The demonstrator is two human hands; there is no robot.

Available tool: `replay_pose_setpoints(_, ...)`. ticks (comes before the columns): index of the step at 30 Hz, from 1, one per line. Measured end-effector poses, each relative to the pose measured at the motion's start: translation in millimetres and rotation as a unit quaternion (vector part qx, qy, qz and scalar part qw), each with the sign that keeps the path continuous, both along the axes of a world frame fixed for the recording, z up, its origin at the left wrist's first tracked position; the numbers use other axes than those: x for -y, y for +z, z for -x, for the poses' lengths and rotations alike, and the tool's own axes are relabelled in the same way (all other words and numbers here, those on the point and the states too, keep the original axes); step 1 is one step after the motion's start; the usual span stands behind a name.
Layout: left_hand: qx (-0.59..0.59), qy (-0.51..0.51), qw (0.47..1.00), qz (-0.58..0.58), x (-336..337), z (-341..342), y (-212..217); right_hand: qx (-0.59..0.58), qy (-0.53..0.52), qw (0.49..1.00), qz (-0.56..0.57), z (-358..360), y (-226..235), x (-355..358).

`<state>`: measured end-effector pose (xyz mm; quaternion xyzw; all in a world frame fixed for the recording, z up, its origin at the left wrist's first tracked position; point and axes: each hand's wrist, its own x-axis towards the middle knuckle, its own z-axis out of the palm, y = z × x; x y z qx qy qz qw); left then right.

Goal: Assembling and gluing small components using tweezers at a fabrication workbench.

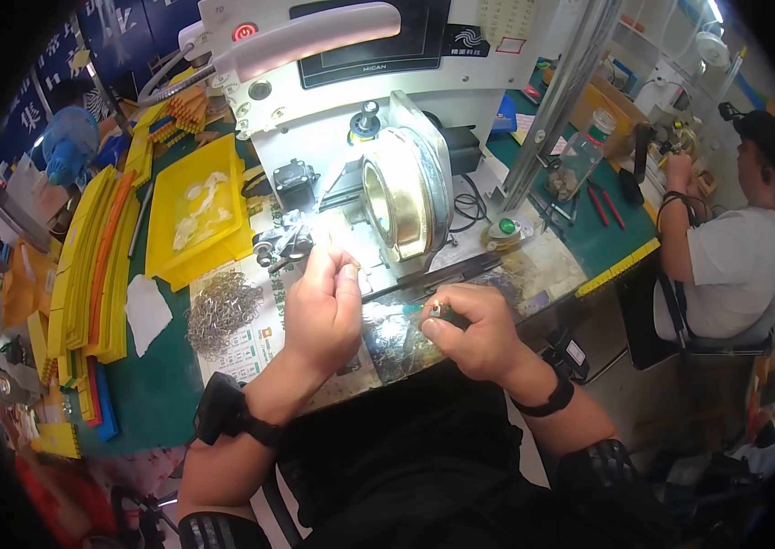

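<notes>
- Head view: my left hand (pixel 325 311), fingers together, is clamped on a tiny part (pixel 356 266) just beside the wheel (pixel 397 197).
- My right hand (pixel 479 329): fingers clamped on a metal piece (pixel 436 309), above the surface (pixel 154 393).
- Status, as judged: work under way; the held parts are unfinished.
- Metal pile (pixel 223 311): left of my hands; stock or output, I cannot tell.
- Completed count: not determinable.

Between left hand (pixel 325 316) and right hand (pixel 479 337) seems passable; the gold wheel (pixel 408 201) blocks beyond.
</notes>
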<state>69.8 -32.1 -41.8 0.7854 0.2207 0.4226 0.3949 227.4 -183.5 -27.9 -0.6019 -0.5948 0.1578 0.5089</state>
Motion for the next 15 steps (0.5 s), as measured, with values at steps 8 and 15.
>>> replay_pose_setpoints(8, -0.002, -0.008, 1.0, 0.001, 0.5, 1.3, 2.0, -0.015, 0.015, 1.0, 0.009, 0.5, 0.2, -0.6)
replay_pose_setpoints(15, -0.009, 0.004, 1.0, -0.018, 0.4, 2.5, 4.8, -0.018, -0.003, 1.0, -0.007, 2.2, -3.0, 1.0)
